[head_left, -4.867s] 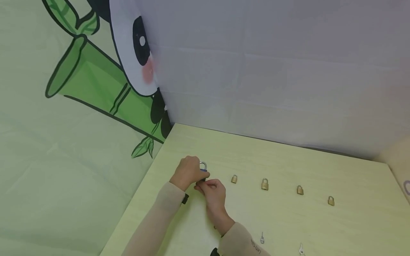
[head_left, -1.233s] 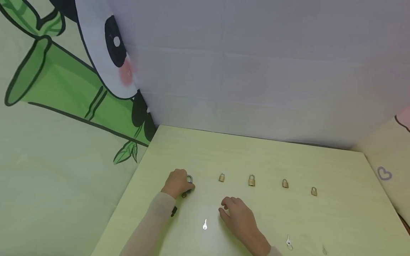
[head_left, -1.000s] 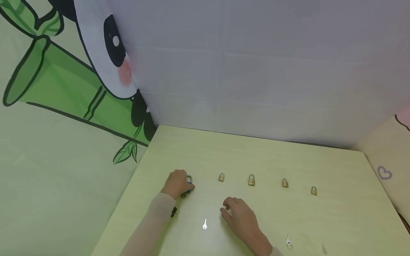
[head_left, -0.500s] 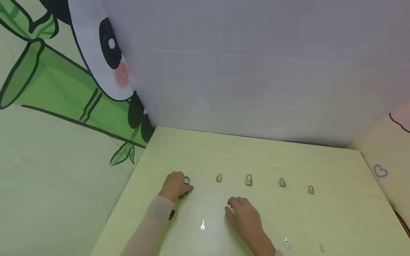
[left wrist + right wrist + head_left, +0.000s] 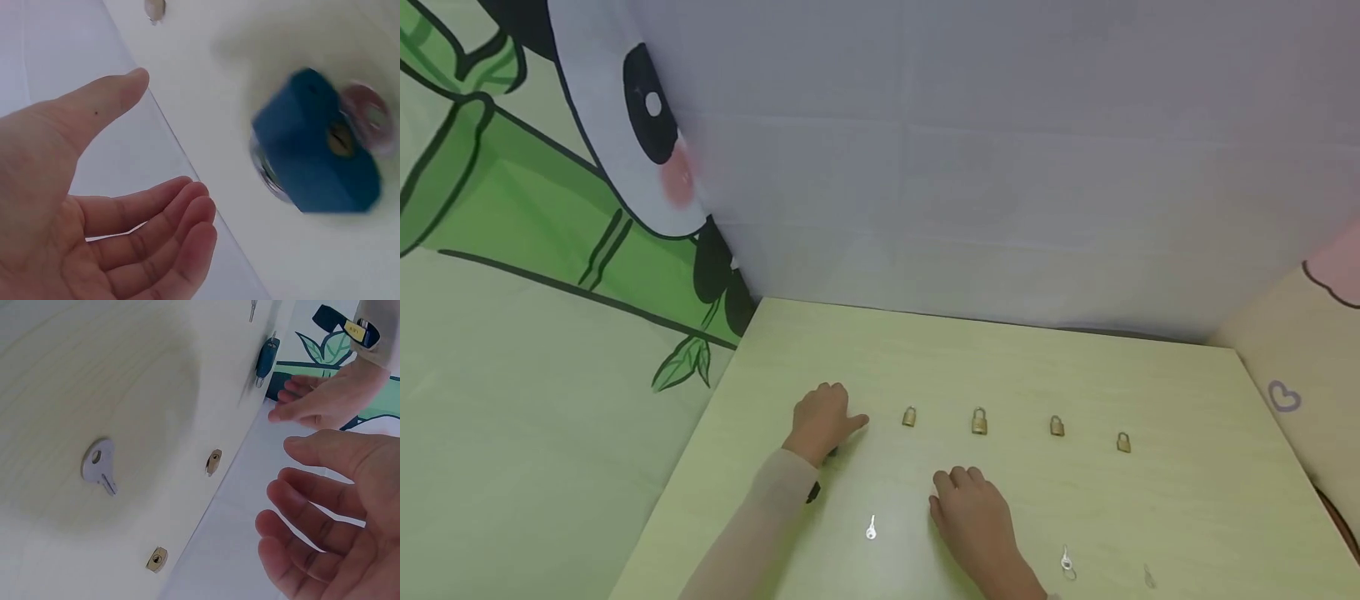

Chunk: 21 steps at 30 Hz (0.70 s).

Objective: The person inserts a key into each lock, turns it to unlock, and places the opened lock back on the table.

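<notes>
My left hand (image 5: 823, 421) hovers over the table's left part, thumb spread from the fingers, holding nothing. Below it lies a blue padlock (image 5: 319, 144), mostly hidden by the hand in the head view. In the left wrist view the padlock's brass keyhole shows, with a blurred reddish-brown round piece (image 5: 369, 119) beside it. My right hand (image 5: 973, 521) is over the table's middle with loosely bent fingers and nothing in them. To its left lies a silver key (image 5: 871, 527), also large in the right wrist view.
Several small brass padlocks stretch in a row to the right: one (image 5: 909, 417) near the left hand, a bigger one (image 5: 980, 421), then others (image 5: 1057, 426). A key on a ring (image 5: 1067, 562) and a fainter key (image 5: 1150, 576) lie at the front right. Walls border the table (image 5: 1187, 475).
Earlier both hands worked at the blue padlock. The right hand came away to the right; the left hand then let go of the padlock and moved slightly up and right. The head view has shifted.
</notes>
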{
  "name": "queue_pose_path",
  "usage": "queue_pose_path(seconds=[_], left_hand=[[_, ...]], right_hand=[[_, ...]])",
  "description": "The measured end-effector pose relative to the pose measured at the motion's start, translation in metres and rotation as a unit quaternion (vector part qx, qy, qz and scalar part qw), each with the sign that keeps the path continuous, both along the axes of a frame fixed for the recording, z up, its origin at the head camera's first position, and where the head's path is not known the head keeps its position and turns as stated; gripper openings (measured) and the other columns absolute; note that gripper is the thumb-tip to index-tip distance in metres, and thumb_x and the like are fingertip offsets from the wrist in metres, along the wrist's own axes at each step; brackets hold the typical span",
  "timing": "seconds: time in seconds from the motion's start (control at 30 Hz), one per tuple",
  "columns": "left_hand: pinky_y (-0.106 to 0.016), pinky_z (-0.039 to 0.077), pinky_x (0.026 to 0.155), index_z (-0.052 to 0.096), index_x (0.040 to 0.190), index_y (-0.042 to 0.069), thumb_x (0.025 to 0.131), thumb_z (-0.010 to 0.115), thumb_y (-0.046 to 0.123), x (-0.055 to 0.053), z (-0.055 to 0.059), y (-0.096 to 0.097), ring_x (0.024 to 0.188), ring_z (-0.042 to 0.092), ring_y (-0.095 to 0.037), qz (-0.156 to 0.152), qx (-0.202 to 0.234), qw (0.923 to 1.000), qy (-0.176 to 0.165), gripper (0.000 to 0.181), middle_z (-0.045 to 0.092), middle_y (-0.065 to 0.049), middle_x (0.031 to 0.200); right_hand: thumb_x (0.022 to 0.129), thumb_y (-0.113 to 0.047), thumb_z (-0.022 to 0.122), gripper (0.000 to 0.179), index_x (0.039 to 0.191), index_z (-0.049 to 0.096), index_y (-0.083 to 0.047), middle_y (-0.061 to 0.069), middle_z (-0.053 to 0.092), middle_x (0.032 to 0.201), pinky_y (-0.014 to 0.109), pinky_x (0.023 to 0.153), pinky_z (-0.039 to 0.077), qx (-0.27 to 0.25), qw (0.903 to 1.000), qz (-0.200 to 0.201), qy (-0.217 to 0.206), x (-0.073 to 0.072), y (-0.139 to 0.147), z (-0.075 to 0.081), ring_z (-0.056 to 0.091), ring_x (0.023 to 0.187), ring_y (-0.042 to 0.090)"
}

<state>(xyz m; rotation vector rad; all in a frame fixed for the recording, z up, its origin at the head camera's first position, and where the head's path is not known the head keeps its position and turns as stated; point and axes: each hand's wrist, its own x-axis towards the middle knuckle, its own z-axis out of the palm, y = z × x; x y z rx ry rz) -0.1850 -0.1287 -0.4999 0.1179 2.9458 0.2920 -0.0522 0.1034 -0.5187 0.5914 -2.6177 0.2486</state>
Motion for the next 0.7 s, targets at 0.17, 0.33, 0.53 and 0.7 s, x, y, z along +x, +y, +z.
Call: queue_pose_path(seconds=[0.17,0.33,0.53,0.7], left_hand=[[-0.034,0.044,0.052,0.06,0.088,0.002,0.087,0.074,0.051,-0.009,0.001,0.019,0.061,0.047,-0.019,-0.022,-0.006,0.9997,-0.003,0.051,0.052,-0.007,0.077],[-0.033,0.045,0.052,0.065,0.095,0.001,0.088,0.072,0.051,-0.016,-0.001,0.034,0.061,0.048,-0.018,-0.04,0.0,0.9991,-0.015,0.051,0.055,-0.006,0.078],[-0.031,0.039,0.049,0.062,0.086,0.004,0.089,0.072,0.05,-0.02,0.002,0.046,0.057,0.043,-0.016,-0.054,0.018,0.998,-0.026,0.047,0.051,-0.004,0.072],[-0.028,0.032,0.046,0.058,0.076,0.007,0.09,0.071,0.049,-0.021,0.005,0.056,0.053,0.038,-0.013,-0.066,0.021,0.9971,-0.034,0.046,0.044,-0.001,0.062]], right_hand=[[0.071,-0.017,0.087,0.026,0.08,0.064,-0.009,0.001,0.055,0.071,0.028,0.049,0.042,0.003,0.9998,-0.003,-0.018,0.003,0.0,0.002,0.05,0.061,0.018],[0.072,-0.019,0.087,0.026,0.081,0.064,-0.009,0.0,0.055,0.07,0.028,0.049,0.041,0.011,0.9993,-0.009,-0.034,0.004,0.001,0.005,0.049,0.06,0.017],[0.073,-0.019,0.087,0.026,0.081,0.063,-0.009,0.0,0.053,0.07,0.027,0.048,0.039,0.009,0.999,-0.006,-0.043,0.006,0.002,0.004,0.048,0.06,0.017],[0.075,-0.02,0.086,0.025,0.082,0.065,-0.009,-0.001,0.054,0.071,0.027,0.05,0.041,0.006,0.9984,-0.01,-0.056,0.007,0.004,0.0,0.049,0.061,0.016]])
